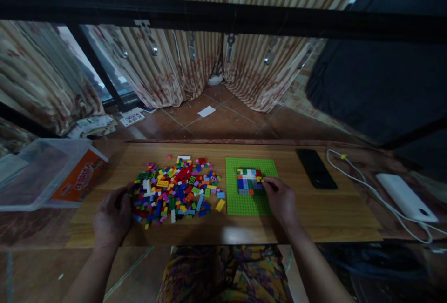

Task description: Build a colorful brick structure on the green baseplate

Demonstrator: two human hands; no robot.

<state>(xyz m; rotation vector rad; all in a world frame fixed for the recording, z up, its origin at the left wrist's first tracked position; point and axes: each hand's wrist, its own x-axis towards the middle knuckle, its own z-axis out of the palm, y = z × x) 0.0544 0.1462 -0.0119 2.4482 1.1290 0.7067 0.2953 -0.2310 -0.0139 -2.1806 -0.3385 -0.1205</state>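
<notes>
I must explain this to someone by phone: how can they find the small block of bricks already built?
Find the wooden table, then the green baseplate right of the loose brick pile. The built block sits on its upper part, touched by the right hand; unlike the scattered pile, its bricks are joined in one rectangle.

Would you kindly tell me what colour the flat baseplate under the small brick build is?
Bright green; the baseplate shows best in the head view.

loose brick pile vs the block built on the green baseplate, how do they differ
The loose brick pile lies scattered on the wooden table; the built block is a compact rectangle on the green baseplate. The pile spreads wider. The left hand touches the pile, the right hand the block. Both are multicoloured.
</notes>
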